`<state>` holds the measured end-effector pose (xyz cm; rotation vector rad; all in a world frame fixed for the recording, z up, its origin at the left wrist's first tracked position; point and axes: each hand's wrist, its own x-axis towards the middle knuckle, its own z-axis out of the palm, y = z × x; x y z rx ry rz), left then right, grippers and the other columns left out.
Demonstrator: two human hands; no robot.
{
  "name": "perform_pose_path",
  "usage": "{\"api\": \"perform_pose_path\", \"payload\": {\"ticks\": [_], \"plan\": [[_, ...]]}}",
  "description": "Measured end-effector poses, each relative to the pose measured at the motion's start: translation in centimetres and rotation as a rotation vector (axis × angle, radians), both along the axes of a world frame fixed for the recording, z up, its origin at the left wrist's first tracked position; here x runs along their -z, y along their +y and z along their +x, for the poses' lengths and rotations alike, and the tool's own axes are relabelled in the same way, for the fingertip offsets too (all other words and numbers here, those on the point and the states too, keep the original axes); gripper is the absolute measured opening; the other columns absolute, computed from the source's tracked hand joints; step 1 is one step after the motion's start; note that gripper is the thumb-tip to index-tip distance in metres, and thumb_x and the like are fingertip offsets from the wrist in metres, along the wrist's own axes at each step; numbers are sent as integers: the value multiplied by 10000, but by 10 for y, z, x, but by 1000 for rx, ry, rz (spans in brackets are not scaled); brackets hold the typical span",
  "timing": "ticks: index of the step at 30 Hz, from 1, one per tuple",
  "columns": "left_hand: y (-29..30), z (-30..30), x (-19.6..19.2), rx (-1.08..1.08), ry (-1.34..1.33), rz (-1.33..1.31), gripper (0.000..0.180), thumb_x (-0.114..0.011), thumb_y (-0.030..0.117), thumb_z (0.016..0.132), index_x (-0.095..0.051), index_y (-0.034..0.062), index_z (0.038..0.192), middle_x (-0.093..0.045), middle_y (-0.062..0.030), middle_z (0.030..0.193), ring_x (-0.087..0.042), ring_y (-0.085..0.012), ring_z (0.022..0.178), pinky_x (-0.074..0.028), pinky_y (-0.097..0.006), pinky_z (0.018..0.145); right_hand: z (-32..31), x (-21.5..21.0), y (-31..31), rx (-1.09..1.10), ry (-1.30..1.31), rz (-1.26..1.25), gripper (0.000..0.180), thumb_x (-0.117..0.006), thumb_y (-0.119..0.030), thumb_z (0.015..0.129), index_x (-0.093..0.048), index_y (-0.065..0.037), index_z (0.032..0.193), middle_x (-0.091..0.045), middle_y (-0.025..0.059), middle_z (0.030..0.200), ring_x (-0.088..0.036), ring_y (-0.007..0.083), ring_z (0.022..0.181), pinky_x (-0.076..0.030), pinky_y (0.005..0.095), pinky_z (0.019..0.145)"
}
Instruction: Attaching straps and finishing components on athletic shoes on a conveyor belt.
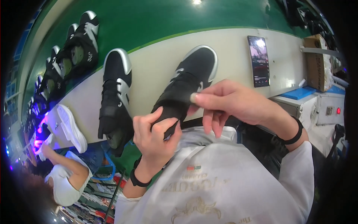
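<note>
A black sneaker point(199, 65) with silver-grey trim lies on the white tabletop, toe pointing away from me and heel close to my body. My left hand point(154, 140) is closed on its collar at the heel end, pinching the black fabric between thumb and fingers. Beside the ankle part, my right hand point(233, 104) has thumb and forefinger bent together at the edge of the wide black strap point(179, 93), its other fingers hanging loosely. A second black sneaker point(116, 74) of the same design stands to the left, untouched.
A phone with a lit screen point(258, 61) lies on the white table point(231, 43) at right. Beyond it are a cardboard box point(316, 63) and a blue sheet point(297, 93). A white sole point(71, 127) and several more sneakers point(80, 48) line the left, near another person point(69, 179).
</note>
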<state>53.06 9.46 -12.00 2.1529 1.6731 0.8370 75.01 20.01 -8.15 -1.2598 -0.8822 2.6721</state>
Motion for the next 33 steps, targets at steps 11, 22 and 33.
{"api": "perform_pose_path", "payload": {"ticks": [11,22,33], "plan": [[-1,0,9,109,6,36,416,-788,84,628,-584,195,973,-612,-41,1055,-557,-265,783,-463,-345,598,-34,55,-129,330,110,-335,476,-412,-395,1055,-556,-77,731,-433,-24,489,-355,66,426,-284,232,434],[11,13,-12,31,-25,-140,414,-745,80,764,-548,54,1127,-589,-171,1189,-595,-370,996,-492,-411,855,-27,88,-75,56,-233,434,546,-574,-401,976,-619,40,657,-596,108,525,-588,204,451,-488,341,499],[-21,-94,-18,-481,-128,-473,705,-684,27,836,-357,-7,1461,-469,-216,1423,-509,-304,1268,-364,-382,1086,-35,45,-94,247,-448,1009,887,-710,-400,869,-270,125,1434,-366,438,1367,-469,536,1232,-455,437,1002]]}}
